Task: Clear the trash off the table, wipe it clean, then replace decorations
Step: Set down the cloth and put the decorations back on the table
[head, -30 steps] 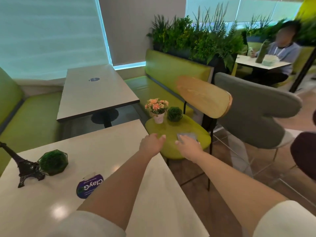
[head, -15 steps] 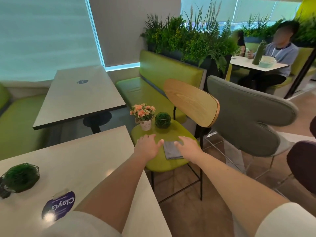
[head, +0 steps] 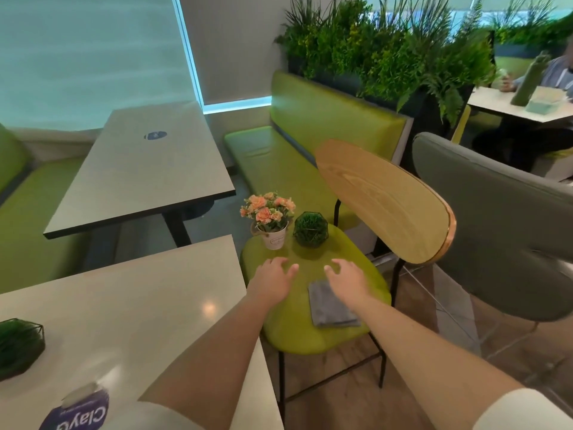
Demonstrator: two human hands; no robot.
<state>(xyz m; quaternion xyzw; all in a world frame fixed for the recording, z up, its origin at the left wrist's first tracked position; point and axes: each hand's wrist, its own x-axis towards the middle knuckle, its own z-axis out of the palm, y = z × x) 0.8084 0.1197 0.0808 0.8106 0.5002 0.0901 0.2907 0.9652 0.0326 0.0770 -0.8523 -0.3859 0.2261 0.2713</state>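
Observation:
A white pot of orange flowers (head: 269, 220) and a green moss ball in a black wire frame (head: 310, 229) stand at the back of a green chair seat (head: 297, 332). A folded grey cloth (head: 330, 305) lies on the seat nearer me. My left hand (head: 273, 278) hovers open just short of the flower pot. My right hand (head: 348, 276) hovers open over the cloth's far end, just short of the moss ball. A second moss ball (head: 17, 346) sits on the near white table (head: 130, 308) at the left edge.
The chair's wooden backrest (head: 384, 200) rises right of the decorations. A grey padded chair (head: 502, 231) stands further right. A round purple sticker (head: 77, 414) is on the near table. A second table (head: 145, 169), green benches and a planter lie beyond. A person sits at the far right.
Both hands have moved forward over the chair seat, off the cloth, with fingers now spread. The view has swung right, and the small tower on the table has left view.

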